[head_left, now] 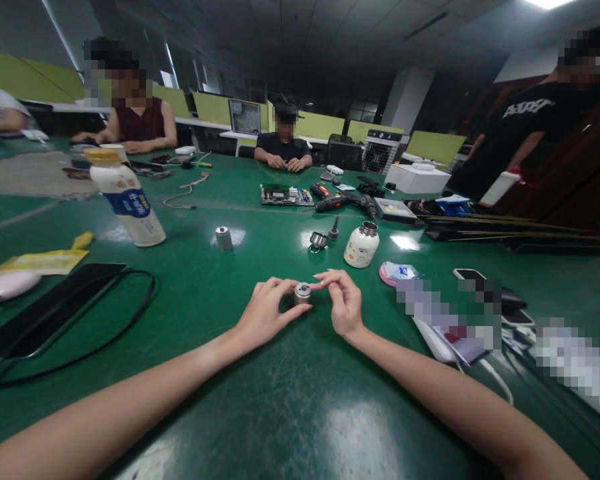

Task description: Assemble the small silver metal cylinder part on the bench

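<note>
A small silver metal cylinder that looks like a small motor [303, 293] stands upright on the green table. My left hand [266, 305] grips it between thumb and fingers. From the other side, my right hand [347, 303] reaches in with its forefinger stretched to the cylinder's upper rim. That fingertip touches it or is very close; I cannot tell which. The right thumb is bent below the forefinger, and nothing shows between them. A similar metal cylinder [223, 239] stands farther left. Beyond my right hand are a cream bottle [362, 245] without a lid, a metal cup-shaped lid [318, 241] and a dark stopper-like part [333, 229].
At left stand a drink bottle [130, 203] and a black tablet [50, 300] with a looping cable. Farther back lie a circuit board [286, 195] and a power drill [337, 201]. Phones and cables lie right. Several people are around the table [220, 427].
</note>
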A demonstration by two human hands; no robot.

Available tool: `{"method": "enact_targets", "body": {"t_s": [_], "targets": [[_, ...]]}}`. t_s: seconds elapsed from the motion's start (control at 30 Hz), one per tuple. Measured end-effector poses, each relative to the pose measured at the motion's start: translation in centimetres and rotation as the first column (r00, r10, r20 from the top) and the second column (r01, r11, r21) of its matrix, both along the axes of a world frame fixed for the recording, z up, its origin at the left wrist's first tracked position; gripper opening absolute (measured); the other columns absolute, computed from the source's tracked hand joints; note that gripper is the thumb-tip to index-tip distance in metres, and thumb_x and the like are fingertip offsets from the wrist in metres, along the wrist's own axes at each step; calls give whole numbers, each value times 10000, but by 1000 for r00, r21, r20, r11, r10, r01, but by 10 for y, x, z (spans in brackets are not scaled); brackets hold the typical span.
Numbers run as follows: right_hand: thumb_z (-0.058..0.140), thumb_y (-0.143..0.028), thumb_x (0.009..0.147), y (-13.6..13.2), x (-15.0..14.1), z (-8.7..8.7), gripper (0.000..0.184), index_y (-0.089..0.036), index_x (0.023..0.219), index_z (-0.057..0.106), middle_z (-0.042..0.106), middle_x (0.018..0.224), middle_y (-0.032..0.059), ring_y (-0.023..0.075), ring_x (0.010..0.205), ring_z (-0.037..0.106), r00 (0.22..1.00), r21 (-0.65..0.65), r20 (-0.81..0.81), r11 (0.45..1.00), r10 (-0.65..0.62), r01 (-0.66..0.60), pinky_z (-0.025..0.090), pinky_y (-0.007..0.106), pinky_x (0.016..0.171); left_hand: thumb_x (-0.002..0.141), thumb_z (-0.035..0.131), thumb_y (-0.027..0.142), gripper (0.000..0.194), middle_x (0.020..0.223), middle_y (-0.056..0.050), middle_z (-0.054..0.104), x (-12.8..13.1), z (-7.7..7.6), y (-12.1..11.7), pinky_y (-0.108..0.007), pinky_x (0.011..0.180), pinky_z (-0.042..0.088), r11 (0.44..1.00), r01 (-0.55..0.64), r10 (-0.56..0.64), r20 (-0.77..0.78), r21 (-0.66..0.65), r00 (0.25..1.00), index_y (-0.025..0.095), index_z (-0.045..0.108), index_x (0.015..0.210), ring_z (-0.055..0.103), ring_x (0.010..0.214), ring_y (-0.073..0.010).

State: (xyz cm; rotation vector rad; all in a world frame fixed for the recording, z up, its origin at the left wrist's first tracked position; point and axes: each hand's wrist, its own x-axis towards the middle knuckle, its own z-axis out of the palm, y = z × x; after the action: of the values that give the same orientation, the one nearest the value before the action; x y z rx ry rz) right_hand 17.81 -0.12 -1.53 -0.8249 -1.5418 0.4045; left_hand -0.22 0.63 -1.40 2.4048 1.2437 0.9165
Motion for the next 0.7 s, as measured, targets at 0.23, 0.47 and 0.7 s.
{"method": "enact_targets", "body": {"t_s": [0.23,0.47,0.7], "targets": [[332,-239,935,0,0,3,309,-223,844,627,717,985,49,211,987,616,998,-12,6,998,70,-70,435,405,905,827,625,501,372,1028,-23,674,-1,-1,1,-364,842,394,1000,2,-2,-2,4,1000,254,603,1104,572,977,-229],[322,-180,859,-1,1,4,304,-241,568,389,718,714,22,224,896,613,999,70,35,997,30,-32,399,425,918,826,620,509,368,1020,-21,677,0,0,0,-365,834,383,999,-33,34,-10,10,999,256,605,1092,573,973,-231],[335,-170,823,-4,-1,5,268,-239,564,328,732,909,39,223,968,574,993,24,105,998,50,-53,434,392,860,828,627,488,354,1008,-14,679,-1,0,0,-361,837,381,999,-52,52,-8,12,999,255,595,1092,575,957,-225]]}}
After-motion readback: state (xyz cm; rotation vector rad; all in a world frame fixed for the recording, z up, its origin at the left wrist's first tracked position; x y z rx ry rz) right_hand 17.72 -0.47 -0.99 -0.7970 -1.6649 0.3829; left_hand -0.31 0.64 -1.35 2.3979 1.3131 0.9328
